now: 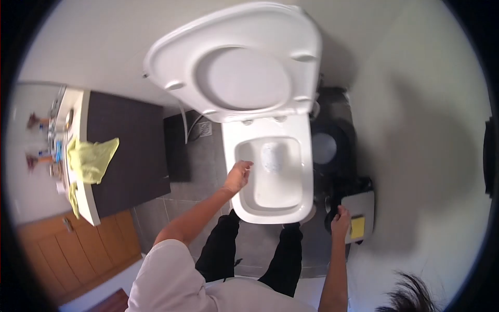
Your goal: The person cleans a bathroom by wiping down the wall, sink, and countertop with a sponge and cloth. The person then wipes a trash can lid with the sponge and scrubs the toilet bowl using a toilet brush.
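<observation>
A white toilet (pixel 307 182) stands in front of me with its seat (pixel 179 57) and lid (pixel 244 78) raised. Whitish foam or water (pixel 271 157) shows at the back of the bowl. Over the bowl's left rim is my left hand (pixel 239 176), its fingers loosely bent and apart, with nothing visible in them. My right hand (pixel 340 222) is to the right of the toilet, near a dark object and a grey flat-topped item (pixel 364 205) with a yellow pad (pixel 357 227) on it. Its fingers look loosely bent and apart; I see nothing held.
Left is a dark vanity cabinet (pixel 127 151) with a pale counter (pixel 89 208), a yellow-green cloth (pixel 93 160) draped over its edge. A black round bin-like object (pixel 338 140) sits right of the toilet by the wall. A wooden door (pixel 78 255) is at lower left.
</observation>
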### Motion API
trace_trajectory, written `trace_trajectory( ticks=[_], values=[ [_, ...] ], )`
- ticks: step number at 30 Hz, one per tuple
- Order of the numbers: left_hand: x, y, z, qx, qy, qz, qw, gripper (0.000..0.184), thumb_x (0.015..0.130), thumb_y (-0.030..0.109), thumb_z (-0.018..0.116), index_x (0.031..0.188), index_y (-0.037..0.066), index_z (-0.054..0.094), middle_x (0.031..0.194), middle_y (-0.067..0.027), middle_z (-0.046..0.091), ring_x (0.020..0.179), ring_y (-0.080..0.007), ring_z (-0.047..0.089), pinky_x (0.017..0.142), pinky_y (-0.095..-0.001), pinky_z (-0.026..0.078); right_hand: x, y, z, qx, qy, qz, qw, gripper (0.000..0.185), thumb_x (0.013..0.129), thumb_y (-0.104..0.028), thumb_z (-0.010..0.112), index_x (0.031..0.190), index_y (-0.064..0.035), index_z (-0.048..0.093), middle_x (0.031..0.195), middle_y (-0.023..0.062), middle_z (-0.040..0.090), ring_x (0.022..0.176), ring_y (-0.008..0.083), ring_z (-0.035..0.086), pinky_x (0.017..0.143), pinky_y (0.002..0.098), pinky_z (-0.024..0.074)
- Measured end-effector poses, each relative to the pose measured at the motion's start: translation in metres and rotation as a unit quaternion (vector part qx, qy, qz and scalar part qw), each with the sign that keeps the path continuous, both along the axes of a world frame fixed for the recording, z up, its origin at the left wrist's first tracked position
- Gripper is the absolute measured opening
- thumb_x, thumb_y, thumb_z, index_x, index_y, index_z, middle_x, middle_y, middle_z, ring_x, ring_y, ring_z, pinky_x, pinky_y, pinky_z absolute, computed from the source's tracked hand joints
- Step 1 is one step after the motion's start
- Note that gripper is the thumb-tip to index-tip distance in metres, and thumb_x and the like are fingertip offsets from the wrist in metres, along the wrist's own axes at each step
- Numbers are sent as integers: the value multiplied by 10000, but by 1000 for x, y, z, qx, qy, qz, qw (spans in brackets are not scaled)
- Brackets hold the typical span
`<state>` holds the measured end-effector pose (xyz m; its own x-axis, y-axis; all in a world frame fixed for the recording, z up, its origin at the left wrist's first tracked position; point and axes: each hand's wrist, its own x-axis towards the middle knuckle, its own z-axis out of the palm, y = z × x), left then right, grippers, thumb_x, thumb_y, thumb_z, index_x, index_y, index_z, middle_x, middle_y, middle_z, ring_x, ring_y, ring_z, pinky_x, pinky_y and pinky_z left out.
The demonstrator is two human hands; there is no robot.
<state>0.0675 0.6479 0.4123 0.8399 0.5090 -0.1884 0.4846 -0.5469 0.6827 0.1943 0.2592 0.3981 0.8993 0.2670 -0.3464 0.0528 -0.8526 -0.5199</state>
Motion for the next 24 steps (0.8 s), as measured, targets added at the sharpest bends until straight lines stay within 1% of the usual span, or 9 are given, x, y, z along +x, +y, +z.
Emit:
trace_trajectory(
  ticks=[5, 7, 9, 11, 13, 16, 18, 21, 24],
  values=[
    [-64, 143, -31, 53, 83, 230, 968, 189, 757, 49, 538, 940, 55, 583, 808, -121, 578, 670, -243, 565, 612, -327, 461, -34, 73, 39, 62, 72, 143, 985, 158, 779, -22, 501, 926, -10, 558, 892, 190, 561, 852, 346, 552, 752, 384, 446],
    [-56, 213, -3, -88, -17, 359, 929, 217, 746, 92, 562, 952, 23, 549, 779, -124, 581, 698, -242, 577, 612, -321, 455, -54, 85, 49, 45, 65, 158, 984, 143, 787, -44, 511, 918, -15, 561, 870, 187, 568, 834, 343, 560, 736, 384, 450],
    [-40, 278, 23, 93, -122, 345, 926, 286, 726, 116, 596, 971, -5, 512, 753, -126, 579, 715, -246, 581, 634, -325, 453, -74, 90, 62, 27, 60, 167, 984, 132, 795, -67, 521, 910, -20, 564, 847, 185, 576, 817, 340, 568, 720, 384, 454],
    [-17, 331, 71, 62, -89, 375, 921, 399, 689, 155, 651, 1023, -2, 500, 841, -148, 591, 783, -266, 582, 691, -359, 453, -95, 94, 75, -29, 64, 156, 985, 119, 799, -57, 526, 895, -15, 583, 781, 147, 600, 732, 275, 599, 670, 336, 471],
    [7, 377, 92, 103, -84, 373, 918, 486, 664, 180, 678, 1076, 9, 485, 843, -146, 602, 820, -283, 575, 722, -365, 456, -117, 82, 72, -46, 56, 145, 987, 114, 795, -70, 530, 884, -21, 582, 783, 162, 594, 742, 303, 593, 664, 355, 467],
    [48, 445, 66, 123, -171, 377, 902, 506, 639, 264, 712, 1055, 40, 532, 817, -141, 615, 859, -290, 570, 766, -365, 454, -142, 89, 85, -73, 66, 98, 990, 115, 782, -77, 531, 869, -22, 582, 778, 175, 590, 737, 324, 590, 652, 371, 464],
    [63, 454, 92, 58, -50, 269, 960, 423, 675, 372, 713, 897, 28, 610, 675, -103, 579, 625, -176, 537, 621, -340, 455, -162, 88, 95, -92, 86, 64, 990, 120, 773, -71, 529, 866, -15, 581, 770, 173, 592, 722, 317, 592, 646, 368, 464],
    [69, 455, 94, -86, -78, 330, 937, 448, 677, 469, 682, 742, 30, 616, 608, -92, 558, 572, -155, 502, 578, -332, 441, -187, 81, 101, -76, 57, 68, 993, 136, 753, -45, 519, 869, -10, 581, 725, 149, 600, 683, 272, 600, 635, 343, 465],
    [62, 451, 102, -70, -96, 272, 955, 479, 686, 510, 656, 744, 40, 582, 651, -58, 552, 621, -141, 496, 596, -318, 426, -204, 81, 115, -79, 126, 25, 989, 166, 740, -3, 498, 886, -9, 577, 697, 128, 603, 668, 228, 600, 625, 317, 464]
  ],
)
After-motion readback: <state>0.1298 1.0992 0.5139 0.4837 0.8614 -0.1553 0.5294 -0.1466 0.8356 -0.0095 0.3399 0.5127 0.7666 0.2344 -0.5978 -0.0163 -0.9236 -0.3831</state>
